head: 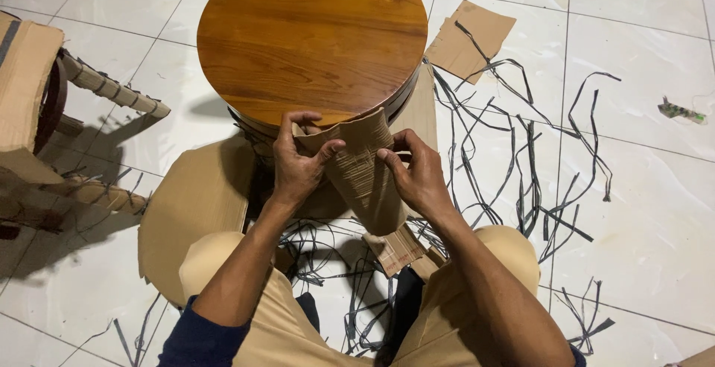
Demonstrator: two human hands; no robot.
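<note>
Both hands grip a curved strip of corrugated cardboard (363, 173) against the near edge of a round polished wooden stool (309, 39). My left hand (298, 162) pinches the strip's upper left corner, thumb on its face. My right hand (417, 173) holds the strip's right edge with fingers curled onto it. The strip hangs down between my knees, its lower end hidden behind my right leg.
A large cardboard sheet (194, 203) lies on the white tiled floor under the stool. Several black plastic straps (521, 166) are scattered to the right, with a cardboard scrap (469, 39). A chair wrapped in cardboard (30, 91) stands at the left.
</note>
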